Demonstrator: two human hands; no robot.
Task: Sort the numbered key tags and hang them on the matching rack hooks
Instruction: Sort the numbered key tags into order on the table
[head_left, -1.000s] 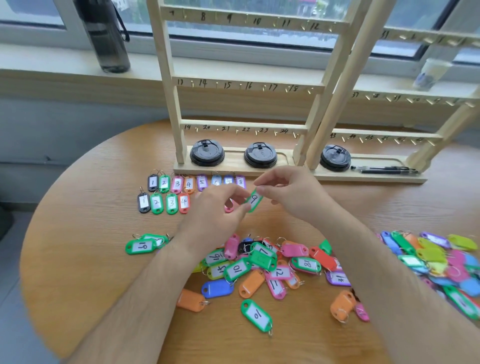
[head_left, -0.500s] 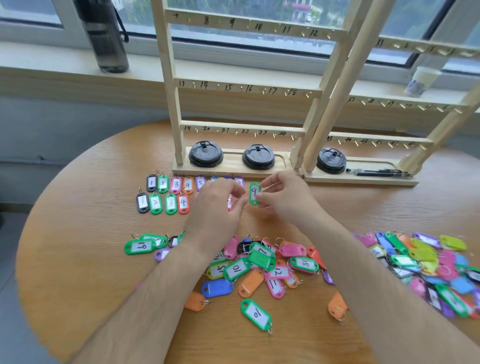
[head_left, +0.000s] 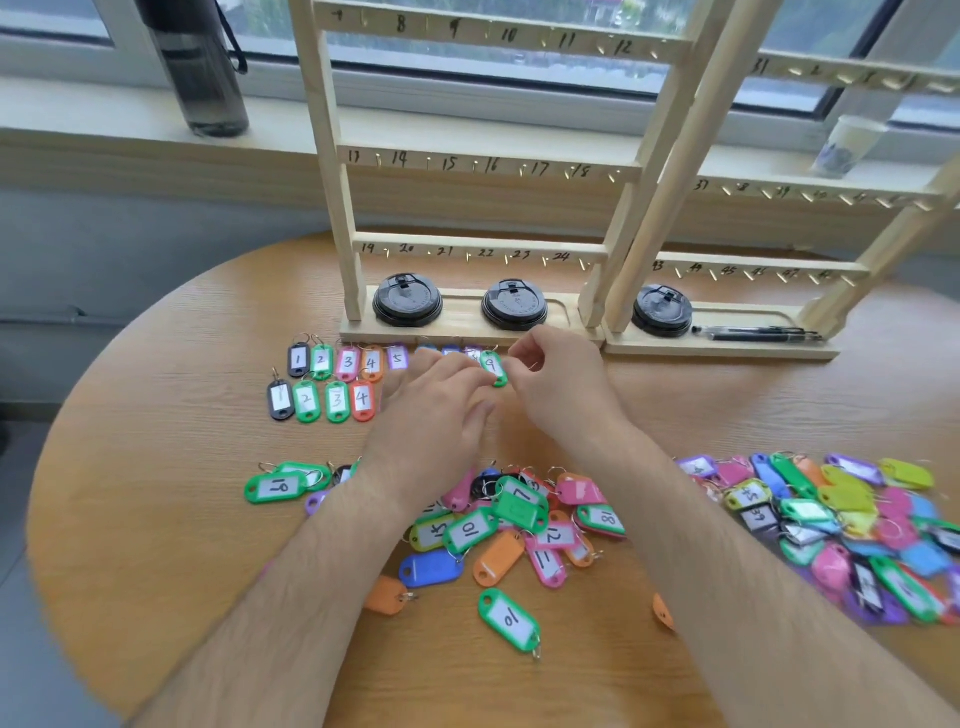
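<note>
Left hand fingers are pinching the green tag 9, lying between both hands. Right hand fingers are curling beside its top end; their grip I cannot tell

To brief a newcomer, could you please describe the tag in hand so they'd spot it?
Before the base of the left rack lies a row of tags. At its right end, between left hand and right hand, is the green tag marked 9.
</note>
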